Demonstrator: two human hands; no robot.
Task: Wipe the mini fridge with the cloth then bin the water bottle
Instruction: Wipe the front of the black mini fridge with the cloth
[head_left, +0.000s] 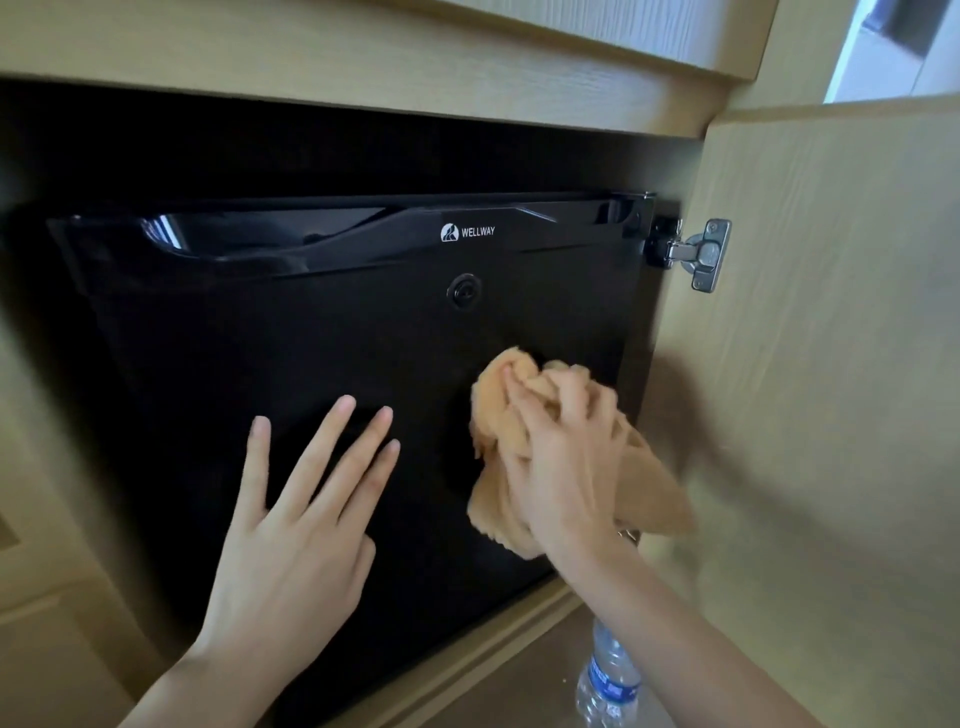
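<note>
A black mini fridge (322, 332) with a white WELLWAY logo sits inside a light wooden cabinet. My left hand (301, 530) lies flat on the fridge door, fingers spread, holding nothing. My right hand (566, 457) presses a crumpled orange cloth (493, 415) against the right part of the door. A clear plastic water bottle (608, 680) with a blue label stands on the floor at the bottom, partly hidden behind my right forearm.
The cabinet door (831, 364) stands open on the right, held by a metal hinge (701, 254). A wooden shelf edge (363, 78) overhangs the fridge. The cabinet's lower frame (493, 639) runs under the fridge.
</note>
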